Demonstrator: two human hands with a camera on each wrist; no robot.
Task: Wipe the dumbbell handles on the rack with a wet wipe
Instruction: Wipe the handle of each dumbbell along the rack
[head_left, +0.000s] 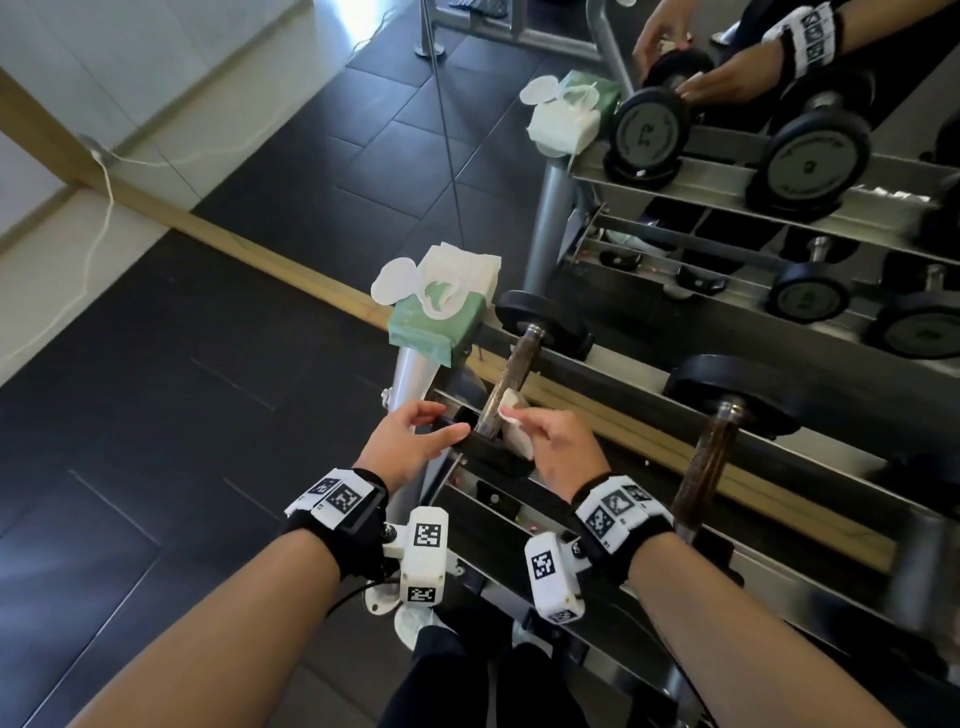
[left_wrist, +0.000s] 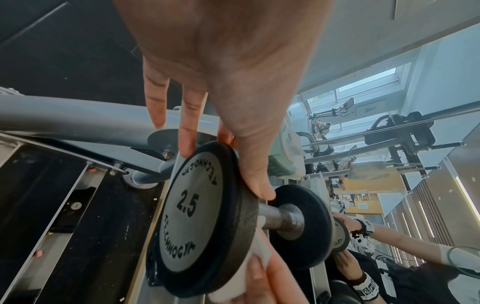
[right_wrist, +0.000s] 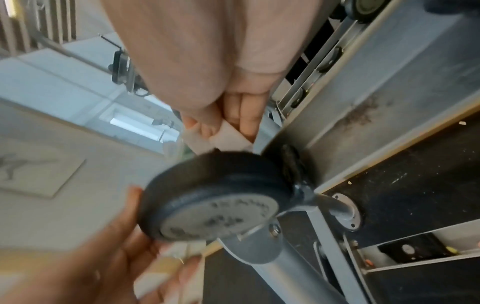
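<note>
Dumbbell (head_left: 511, 374) marked 2.5 lies on the top shelf of the rack (head_left: 779, 499), at its left end, its handle running away from the person toward the mirror. The left hand (head_left: 410, 441) holds the near weight plate, thumb and fingers curled around its rim. The right hand (head_left: 563, 447) pinches a folded white wet wipe (head_left: 514, 423) and presses it against the right side of the knurled handle, close to the near plate. A second dumbbell (head_left: 719, 431) sits on the same shelf further right, apart from both hands. Just beyond the first dumbbell's far plate, a green pack of wipes (head_left: 436, 317) rests on the rack's corner with its lid flipped open. Behind the rack, the mirror (head_left: 727, 208) repeats the shelves, weights and hands.
</note>
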